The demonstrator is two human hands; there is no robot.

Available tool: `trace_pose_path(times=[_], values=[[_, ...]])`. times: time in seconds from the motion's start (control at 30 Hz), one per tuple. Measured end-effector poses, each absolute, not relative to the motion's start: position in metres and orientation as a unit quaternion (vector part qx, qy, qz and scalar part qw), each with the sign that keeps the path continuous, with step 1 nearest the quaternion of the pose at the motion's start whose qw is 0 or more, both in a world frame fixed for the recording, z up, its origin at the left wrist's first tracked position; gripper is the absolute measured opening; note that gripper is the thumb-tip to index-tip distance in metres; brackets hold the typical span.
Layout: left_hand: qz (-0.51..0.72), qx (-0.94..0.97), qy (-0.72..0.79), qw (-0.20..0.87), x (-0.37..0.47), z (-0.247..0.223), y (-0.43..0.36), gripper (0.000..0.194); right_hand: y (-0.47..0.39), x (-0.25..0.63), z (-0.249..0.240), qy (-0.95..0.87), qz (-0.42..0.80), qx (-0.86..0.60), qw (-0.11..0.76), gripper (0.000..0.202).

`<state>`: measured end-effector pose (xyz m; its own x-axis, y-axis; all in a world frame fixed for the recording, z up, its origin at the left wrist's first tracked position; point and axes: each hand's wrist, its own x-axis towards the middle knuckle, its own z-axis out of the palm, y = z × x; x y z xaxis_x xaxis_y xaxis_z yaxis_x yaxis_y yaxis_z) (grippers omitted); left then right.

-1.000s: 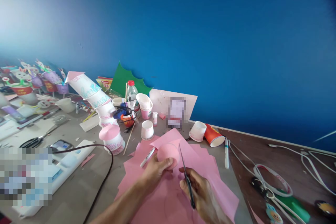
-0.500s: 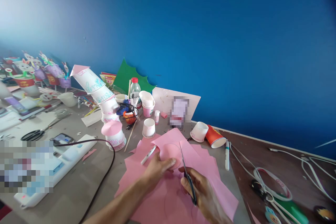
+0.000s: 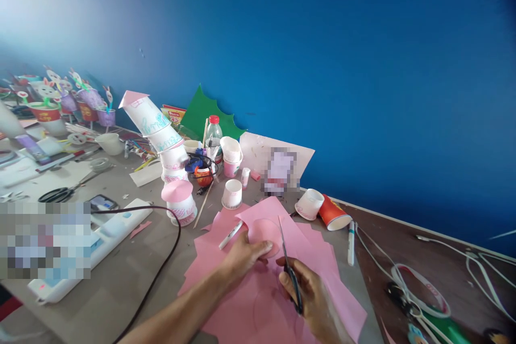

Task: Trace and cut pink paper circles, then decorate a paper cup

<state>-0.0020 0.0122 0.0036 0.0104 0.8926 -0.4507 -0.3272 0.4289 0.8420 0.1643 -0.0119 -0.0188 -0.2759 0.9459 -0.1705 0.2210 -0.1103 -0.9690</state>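
My left hand (image 3: 249, 253) pinches a sheet of pink paper (image 3: 268, 212) that has a circle drawn on it, the thumb lying on the circle's lower edge. In my right hand (image 3: 304, 285) is a pair of scissors (image 3: 297, 293) with black handles, its blades pointing up and away along the circle's right side. Under both hands lies a stack of larger pink paper (image 3: 226, 301), with another faint curve drawn on it. A white marker (image 3: 230, 235) rests on the pink paper just beyond my left hand.
Decorated paper cups form a leaning tower (image 3: 163, 140) at left. Nearer stand a power strip (image 3: 116, 226) and a black cable (image 3: 176, 242). A white cup (image 3: 309, 204), red cup (image 3: 334, 212) and another marker (image 3: 351, 244) lie right. White cords (image 3: 423, 279) and a blue wall (image 3: 363, 91) lie beyond.
The view has shifted slightly, so the background things appear farther right. Both hands keep nearly the same pose on the paper and the scissors.
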Motion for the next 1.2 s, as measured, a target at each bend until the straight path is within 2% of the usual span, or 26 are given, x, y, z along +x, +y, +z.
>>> trace_pose_path(times=[0.3, 0.83, 1.0, 1.1, 1.2], values=[[0.465, 0.297, 0.528, 0.646, -0.004, -0.002, 0.014, 0.04, -0.011, 0.162, -0.017, -0.582, 0.544, -0.506, 0.331, 0.061], [0.453, 0.316, 0.538, 0.637, -0.006, 0.001, 0.016, 0.037, -0.009, 0.162, -0.016, -0.583, 0.538, -0.53, 0.301, 0.058], [0.448, 0.331, 0.547, 0.625, -0.008, -0.004, 0.016, 0.033, -0.01, 0.163, -0.008, -0.555, 0.575, -0.523, 0.298, 0.06], [0.422, 0.334, 0.589, 0.603, -0.01, -0.002, 0.014, 0.03, -0.011, 0.167, -0.007, -0.539, 0.586, -0.5, 0.34, 0.056], [0.383, 0.353, 0.581, 0.626, -0.012, 0.0, 0.013, 0.025, -0.007, 0.173, -0.012, -0.513, 0.577, -0.486, 0.41, 0.054]])
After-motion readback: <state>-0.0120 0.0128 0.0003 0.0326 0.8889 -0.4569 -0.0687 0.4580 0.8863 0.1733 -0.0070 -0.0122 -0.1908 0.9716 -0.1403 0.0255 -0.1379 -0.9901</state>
